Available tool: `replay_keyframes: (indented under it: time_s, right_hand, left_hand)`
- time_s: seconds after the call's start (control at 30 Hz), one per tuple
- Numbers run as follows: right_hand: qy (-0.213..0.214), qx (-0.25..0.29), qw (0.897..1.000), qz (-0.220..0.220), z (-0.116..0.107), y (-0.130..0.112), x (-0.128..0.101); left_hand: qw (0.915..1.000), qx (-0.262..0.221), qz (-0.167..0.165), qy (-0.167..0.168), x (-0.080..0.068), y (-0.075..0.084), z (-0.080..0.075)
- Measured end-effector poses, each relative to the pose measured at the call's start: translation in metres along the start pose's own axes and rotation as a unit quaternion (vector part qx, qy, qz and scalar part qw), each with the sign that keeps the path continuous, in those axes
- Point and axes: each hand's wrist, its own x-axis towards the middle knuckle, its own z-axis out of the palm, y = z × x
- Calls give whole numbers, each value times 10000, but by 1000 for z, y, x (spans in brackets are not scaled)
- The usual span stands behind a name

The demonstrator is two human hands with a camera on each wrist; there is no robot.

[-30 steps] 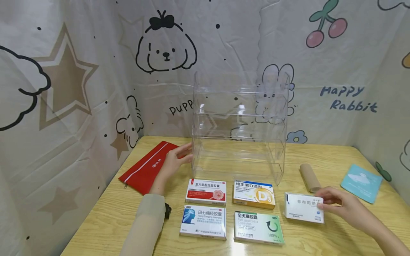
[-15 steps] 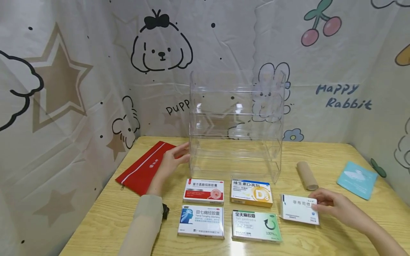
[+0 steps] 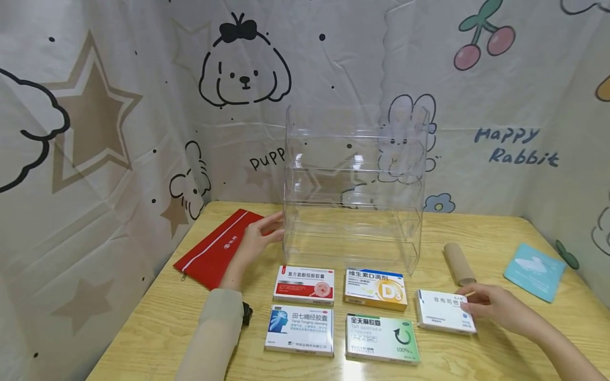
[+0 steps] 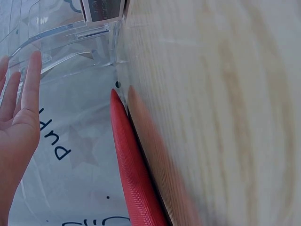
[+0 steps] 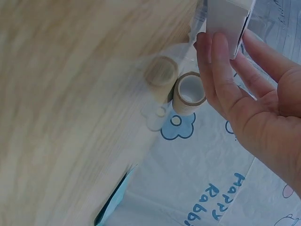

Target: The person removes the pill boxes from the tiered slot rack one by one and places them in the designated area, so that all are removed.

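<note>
My right hand [image 3: 495,307] pinches the right end of a white medicine box [image 3: 440,311] between thumb and fingers; the right wrist view shows that box [image 5: 228,23] in the fingertips. At the left side of a clear acrylic tiered rack [image 3: 352,230], my left hand [image 3: 257,241] reaches with extended fingers to its side panel. Whether all the fingertips touch the panel cannot be told. Before the rack lie a red-and-white medicine box [image 3: 305,283], a vitamin D box [image 3: 374,288], a blue-and-white medicine box [image 3: 302,333] and a green-and-white capsule box [image 3: 381,338].
A red zip pouch [image 3: 216,248] lies behind my left forearm. Right of the rack are a cardboard tube [image 3: 459,264] and a light blue packet [image 3: 536,272]. A printed cloth [image 3: 343,63] hangs behind the wooden table [image 3: 147,328].
The white box in my right hand has shifted slightly left, toward the green-and-white box. My left hand stays at the rack's side. The head view has swayed a little.
</note>
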Motion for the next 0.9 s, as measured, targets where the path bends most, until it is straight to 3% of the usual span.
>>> replay_keyframes:
  time_s: [0.17, 0.4, 0.63, 0.7, 0.77, 0.83, 0.9]
  right_hand:
    - [172, -402, 9989, 184, 3, -1, 2]
    - [196, -423, 9985, 299, 4, 0, 2]
    - [942, -676, 9926, 369, 0, -10, -6]
    - [1272, -876, 9875, 318, -5, -16, -6]
    - [1599, -1037, 9813, 253, -10, -25, -5]
    - [1957, -1088, 9746, 95, -12, -38, -1]
    - [2331, -1040, 9668, -82, -13, -55, 5]
  left_hand:
    - [10000, 44, -18, 3, -1, 1, 0]
    - [10000, 25, -45, -41, -1, 2, 1]
    - [9998, 184, 40, 10, -1, 3, 1]
    - [9984, 493, 116, 263, -2, 5, 1]
    - [9920, 952, 329, 764, -3, 12, 3]
    - [9767, 1502, 638, 1393, -5, 22, 6]
    - [9552, 1960, 997, 1979, -7, 36, 12]
